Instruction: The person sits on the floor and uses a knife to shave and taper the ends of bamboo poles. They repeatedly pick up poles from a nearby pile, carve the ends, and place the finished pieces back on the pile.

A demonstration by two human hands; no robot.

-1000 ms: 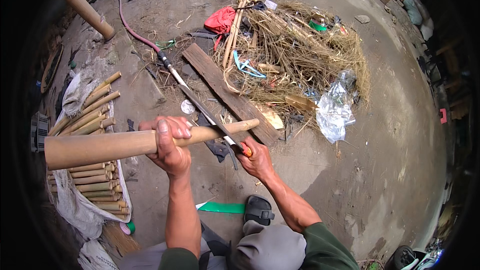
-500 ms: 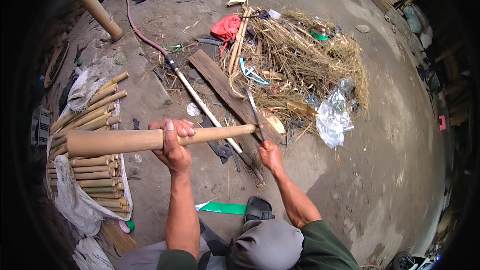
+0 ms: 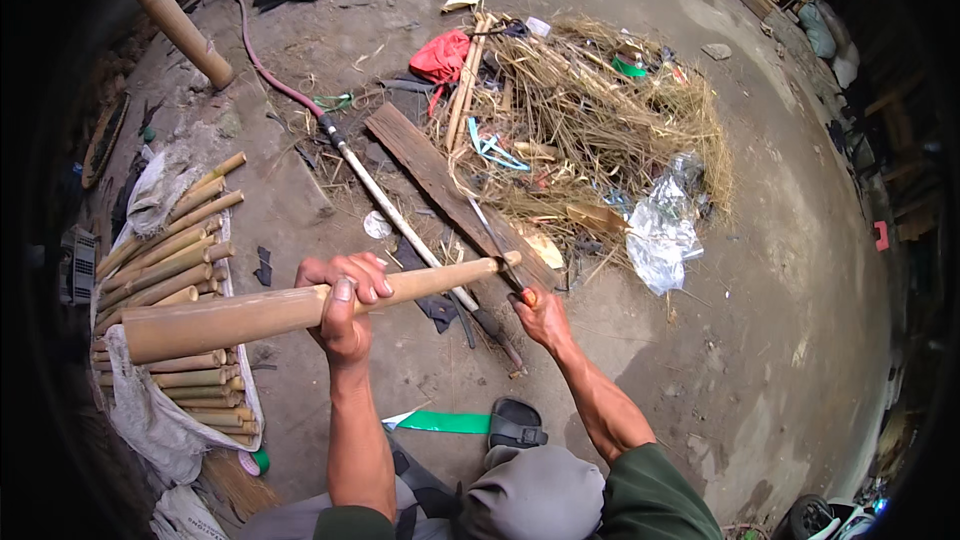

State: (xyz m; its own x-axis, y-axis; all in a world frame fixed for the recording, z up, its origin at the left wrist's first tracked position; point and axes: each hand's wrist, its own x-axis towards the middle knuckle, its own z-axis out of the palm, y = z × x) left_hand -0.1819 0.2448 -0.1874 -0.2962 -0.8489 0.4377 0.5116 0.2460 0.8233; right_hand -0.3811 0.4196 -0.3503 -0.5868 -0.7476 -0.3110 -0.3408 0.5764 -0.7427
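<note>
My left hand (image 3: 345,302) is wrapped round a long tan bamboo pole (image 3: 225,323), whose thick end points left and whose thinner end points right. My right hand (image 3: 543,317) grips a knife (image 3: 489,228) by its handle, an orange bit of which shows by the thumb. The narrow blade slants up and left across the pole's thin end; whether it cuts into the bamboo I cannot tell. Behind that end lies a dark wooden plank (image 3: 425,165) on the ground.
Cut bamboo pieces (image 3: 190,265) fill a white sack (image 3: 150,420) at left. A white pipe (image 3: 385,210) joined to a purple hose (image 3: 262,65) runs beneath the pole. Dry straw (image 3: 590,110), clear plastic (image 3: 660,240) and a red bag (image 3: 440,56) lie beyond. A sandal (image 3: 517,424) shows near my knees.
The pole's thick end has dipped and its thin end has risen slightly. My right hand and the knife have shifted a little, with the blade tilting further left.
</note>
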